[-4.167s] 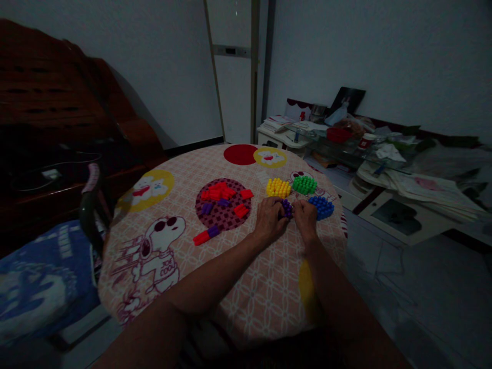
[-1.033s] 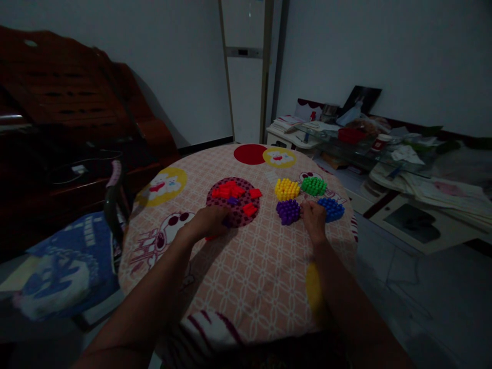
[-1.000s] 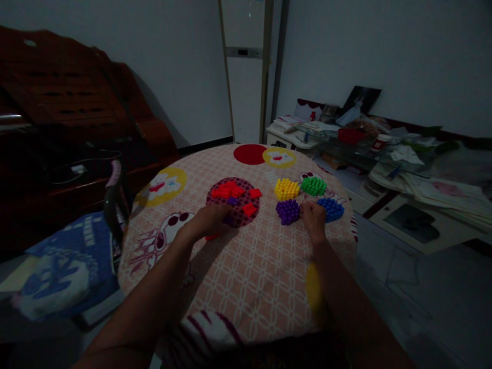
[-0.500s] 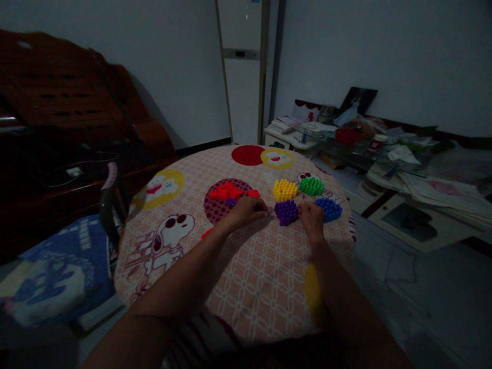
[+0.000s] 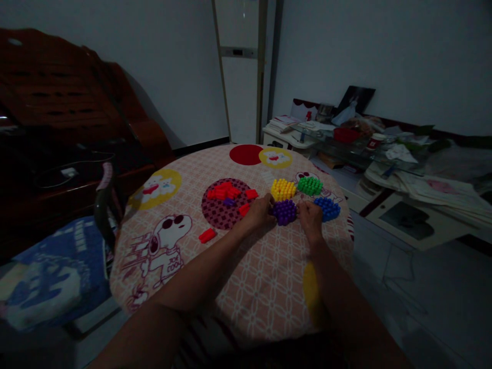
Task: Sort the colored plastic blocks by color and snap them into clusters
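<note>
The left hand [image 5: 263, 210] has its fingers bent at the 9 o'clock side of the purple block [image 5: 285, 211]. Their tips are partly hidden, so how far they are spread, or whether they pinch a loose piece, I cannot tell. The right hand [image 5: 310, 216] curls in at the block's 3 o'clock edge; its grip is unclear too. From the purple block, which is on the cloth [image 5: 261, 277], the yellow block [image 5: 283, 189] is just beside it at 12, the green block [image 5: 310, 185] between 1 and 2, the blue block [image 5: 326, 209] at 3, past the right hand. A red heap [image 5: 223, 191] lies between 9 and 10 on the dark circle [image 5: 215, 218], with a purple piece [image 5: 229, 202] at its near side. A lone red piece [image 5: 207, 236] lies between 8 and 9.
</note>
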`<state>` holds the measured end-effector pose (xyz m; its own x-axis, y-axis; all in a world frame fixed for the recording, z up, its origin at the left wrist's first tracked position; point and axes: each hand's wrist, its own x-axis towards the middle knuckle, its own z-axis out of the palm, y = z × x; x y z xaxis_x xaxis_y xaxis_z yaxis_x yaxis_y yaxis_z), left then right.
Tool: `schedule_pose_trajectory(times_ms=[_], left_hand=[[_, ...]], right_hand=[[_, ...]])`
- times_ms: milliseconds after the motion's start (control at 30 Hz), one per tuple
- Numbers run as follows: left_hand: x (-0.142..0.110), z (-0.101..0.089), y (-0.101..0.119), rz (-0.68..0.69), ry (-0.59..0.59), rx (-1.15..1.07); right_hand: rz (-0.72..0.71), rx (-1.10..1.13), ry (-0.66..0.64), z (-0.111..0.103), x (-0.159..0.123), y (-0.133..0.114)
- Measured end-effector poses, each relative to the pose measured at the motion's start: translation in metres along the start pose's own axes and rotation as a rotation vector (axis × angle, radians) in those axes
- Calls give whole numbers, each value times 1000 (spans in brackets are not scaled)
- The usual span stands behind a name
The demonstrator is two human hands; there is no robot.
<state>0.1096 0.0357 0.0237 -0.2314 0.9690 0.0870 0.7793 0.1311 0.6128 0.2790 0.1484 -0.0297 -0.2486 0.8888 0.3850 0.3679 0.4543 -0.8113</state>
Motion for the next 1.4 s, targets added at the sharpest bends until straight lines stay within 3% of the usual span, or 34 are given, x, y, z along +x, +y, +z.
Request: schedule_pose_trajectory(times_ms=[300, 467, 667, 800, 967, 1133, 1233, 1400], left_hand=[[-3, 14, -4, 19, 56, -43], [-5, -18, -8, 16, 48, 93], [-17, -68, -48, -143, 131, 502], [-24, -73, -72, -226, 85, 581], [-25, -70, -84, -199, 131, 468], [-22, -68, -81, -195, 142, 469], [-21, -68, -68, -188, 158, 466], [-14, -65, -40, -76, 163, 277]], right_hand=[[21, -4, -10, -1, 0, -1], [19, 8, -9, -1, 0, 1], [16, 17, -2, 0, 0, 1], [6, 13, 1, 0, 0, -1], [4, -1, 1, -1, -1, -2], [8, 2, 1, 0, 0, -1], [6, 6, -3, -1, 0, -1], [-1, 9, -3, -1, -1, -2]])
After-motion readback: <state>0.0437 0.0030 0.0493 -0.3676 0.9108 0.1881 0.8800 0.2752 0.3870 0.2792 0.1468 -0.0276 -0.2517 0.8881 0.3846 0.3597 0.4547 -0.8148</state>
